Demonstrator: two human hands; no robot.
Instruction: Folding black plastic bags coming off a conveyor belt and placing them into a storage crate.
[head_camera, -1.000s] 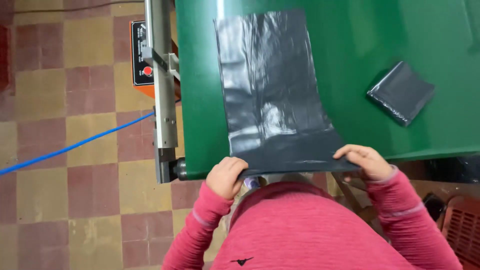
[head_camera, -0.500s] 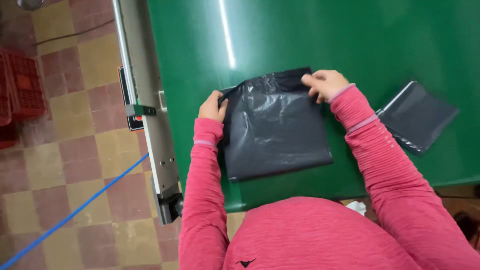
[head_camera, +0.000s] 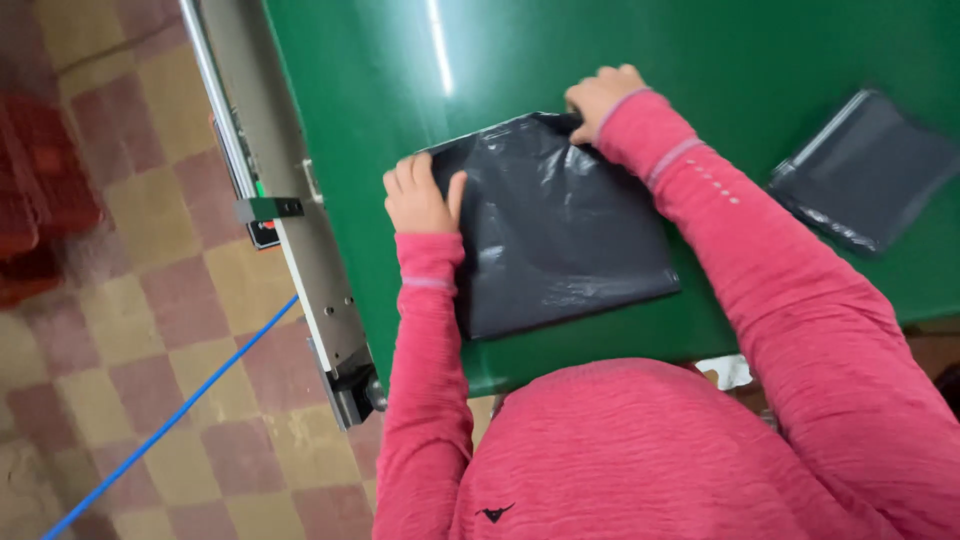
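Note:
A black plastic bag (head_camera: 560, 225), folded in half, lies flat on the green table (head_camera: 400, 90). My left hand (head_camera: 420, 195) rests on the bag's far left corner, thumb pressed on the plastic. At the far right corner my right hand (head_camera: 598, 97) pinches the folded edge. Both arms wear pink sleeves.
A second folded black bag (head_camera: 868, 170) lies on the table to the right. A metal rail (head_camera: 275, 200) with a small control box runs along the table's left edge. A blue cable (head_camera: 170, 420) crosses the checkered floor, and a red crate (head_camera: 40, 190) stands at far left.
The bag lay stretched out with my hands at its near edge; both hands carried that edge away from me and the bag is now folded in half.

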